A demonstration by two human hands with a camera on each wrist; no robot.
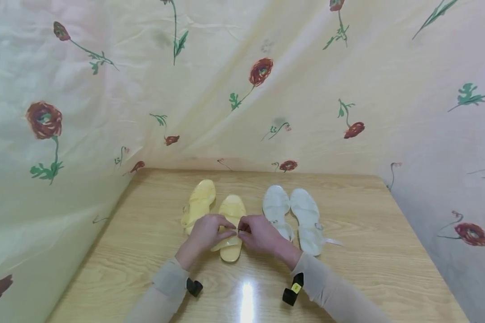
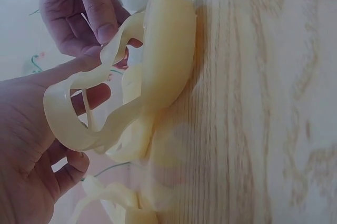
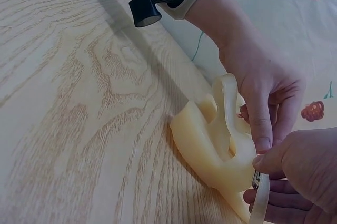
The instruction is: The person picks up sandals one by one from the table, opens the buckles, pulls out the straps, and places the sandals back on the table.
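Two yellow jelly sandals lie side by side with toes pointing away. Both hands meet over the right-hand yellow sandal (image 1: 230,255), whose ankle strap (image 2: 58,110) stands up in a loop behind the left fingers. My left hand (image 1: 208,231) pinches the strap near its end, thumb and fingertips close to the other hand. My right hand (image 1: 260,233) pinches the strap beside a small metal buckle (image 3: 256,179), partly covered by its thumb. The other yellow sandal (image 1: 202,199) lies left of it, its heel partly behind the left hand.
A pair of white sandals (image 1: 275,202) stands to the right, close to the right forearm. One white strap (image 1: 333,242) sticks out sideways. The wooden table (image 1: 359,215) meets a flower-patterned cloth (image 1: 210,112) at the back and sides.
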